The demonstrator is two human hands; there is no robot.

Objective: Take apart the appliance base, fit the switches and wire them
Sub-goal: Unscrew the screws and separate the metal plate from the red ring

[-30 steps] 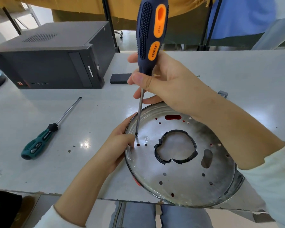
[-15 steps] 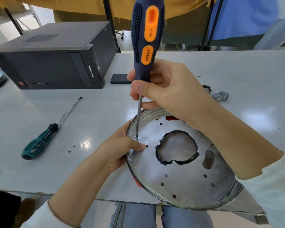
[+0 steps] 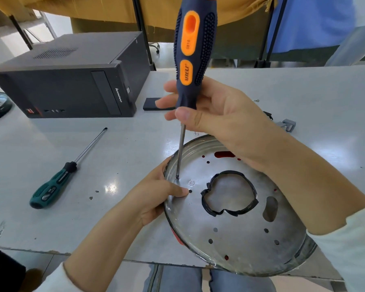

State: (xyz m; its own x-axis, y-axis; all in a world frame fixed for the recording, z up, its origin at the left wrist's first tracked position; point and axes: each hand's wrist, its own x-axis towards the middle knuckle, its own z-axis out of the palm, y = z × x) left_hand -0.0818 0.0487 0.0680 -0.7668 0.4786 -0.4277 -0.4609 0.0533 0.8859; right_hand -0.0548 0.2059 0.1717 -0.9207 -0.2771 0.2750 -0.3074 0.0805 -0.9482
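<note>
At the near edge of the table (image 3: 303, 91), found the appliance base (image 3: 230, 239) turned upside down and tilted, with its rim partly over the edge. Judged the task to be near its beginning: was only at the dismantling step, with the tip of the blue-orange screwdriver (image 3: 195, 60) set on a screw near the left rim of the plate. Saw no switch fitted and no wire attached; counted both as left to do, together with the rest of the opening. Could not tell how many screws were already out, despite several empty holes. Gripped the lower handle with the right hand (image 3: 223, 121), fingers curled around it and thumb (image 3: 188, 116) pressed on the front. Steadied the base with the left hand (image 3: 156, 199): fingers hidden behind the rim, probably curled under it, thumb (image 3: 177, 191) laid flat on the metal just beside the tip. Left the green screwdriver (image 3: 55, 182) untouched, well apart on the left.
</note>
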